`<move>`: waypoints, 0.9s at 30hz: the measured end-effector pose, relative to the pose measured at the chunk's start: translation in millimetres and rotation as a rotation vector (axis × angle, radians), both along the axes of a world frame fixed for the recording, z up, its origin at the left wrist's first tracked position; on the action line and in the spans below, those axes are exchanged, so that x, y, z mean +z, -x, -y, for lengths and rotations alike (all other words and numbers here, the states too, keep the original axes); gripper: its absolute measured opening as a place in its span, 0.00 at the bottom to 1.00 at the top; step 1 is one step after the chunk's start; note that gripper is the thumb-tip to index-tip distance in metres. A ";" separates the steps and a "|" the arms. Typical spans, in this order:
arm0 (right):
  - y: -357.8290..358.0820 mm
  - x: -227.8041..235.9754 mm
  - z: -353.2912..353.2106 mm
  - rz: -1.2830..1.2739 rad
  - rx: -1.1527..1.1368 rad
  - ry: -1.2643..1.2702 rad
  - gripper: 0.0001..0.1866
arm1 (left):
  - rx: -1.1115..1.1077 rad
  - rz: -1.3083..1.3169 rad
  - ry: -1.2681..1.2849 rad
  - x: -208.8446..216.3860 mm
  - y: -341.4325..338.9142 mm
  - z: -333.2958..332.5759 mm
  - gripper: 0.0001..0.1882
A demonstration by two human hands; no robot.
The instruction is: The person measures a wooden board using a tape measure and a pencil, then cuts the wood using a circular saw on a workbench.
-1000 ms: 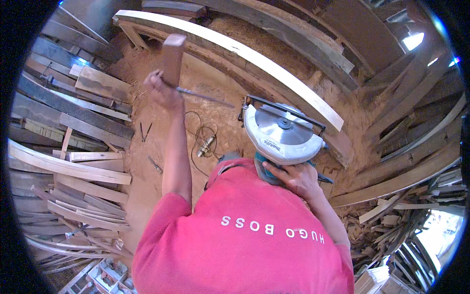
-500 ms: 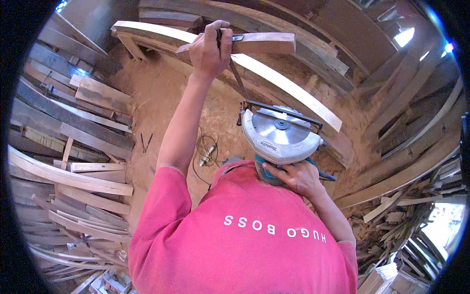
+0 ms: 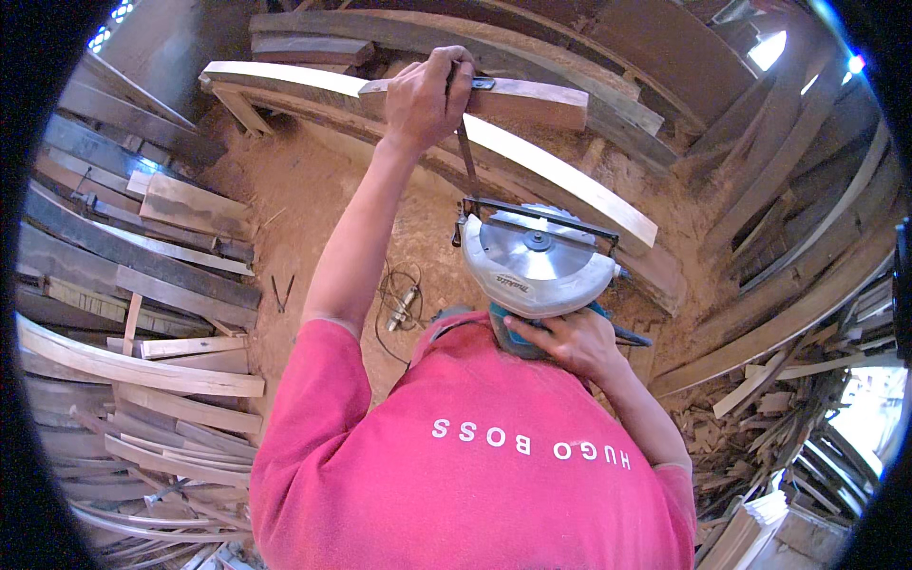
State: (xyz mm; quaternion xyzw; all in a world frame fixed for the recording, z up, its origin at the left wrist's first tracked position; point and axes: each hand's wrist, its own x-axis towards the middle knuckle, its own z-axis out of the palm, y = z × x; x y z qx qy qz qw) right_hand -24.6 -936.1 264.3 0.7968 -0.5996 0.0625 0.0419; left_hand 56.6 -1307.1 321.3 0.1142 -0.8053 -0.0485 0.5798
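My left hand (image 3: 427, 100), arm stretched forward, is wrapped around a short curved wooden block (image 3: 541, 104) with a small dark metal plate on its top. From beneath that hand a thin metal bar (image 3: 466, 157) runs down toward a circular saw (image 3: 527, 282). The saw lies with its toothed blade (image 3: 546, 231) and grey guard facing up, close to my chest. My right hand (image 3: 575, 342) grips the saw's teal body; part of its fingers is hidden. Beyond the block, a long curved plank (image 3: 560, 176) with a pale upper face stretches across.
Stacked boards (image 3: 142, 366) line the left side. Curved timbers (image 3: 788, 294) and a heap of offcuts (image 3: 769, 418) fill the right. On the sawdust-covered floor (image 3: 332, 218) lie a corded metal tool (image 3: 404, 309) and a thin V-shaped tool (image 3: 281, 294). More beams (image 3: 456, 38) lie at the back.
My left hand has shifted right with the wooden block, relative to the saw. The right hand keeps its hold on the saw. The whole view has turned slightly.
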 end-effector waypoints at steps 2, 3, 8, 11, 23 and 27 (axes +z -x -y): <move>1.2 -0.7 0.2 -0.005 0.006 0.016 0.31 | 0.009 0.025 0.027 1.4 0.7 -0.9 0.07; 0.6 -1.6 -0.5 -0.007 0.005 0.019 0.31 | -0.006 0.037 0.019 -0.3 0.8 -0.5 0.07; -3.0 1.9 0.5 -0.026 -0.021 -0.031 0.31 | 0.015 0.043 -0.019 -3.3 -0.2 5.1 0.07; -4.3 3.0 1.2 -0.031 -0.041 -0.085 0.31 | -0.005 0.016 0.011 1.4 0.4 7.8 0.07; -0.5 5.8 10.8 -0.024 0.023 0.024 0.29 | 0.001 0.274 -0.174 -27.0 28.0 23.7 0.10; -0.2 1.9 12.5 0.027 -0.022 -0.019 0.29 | -0.023 0.178 -0.124 -50.2 30.8 14.1 0.10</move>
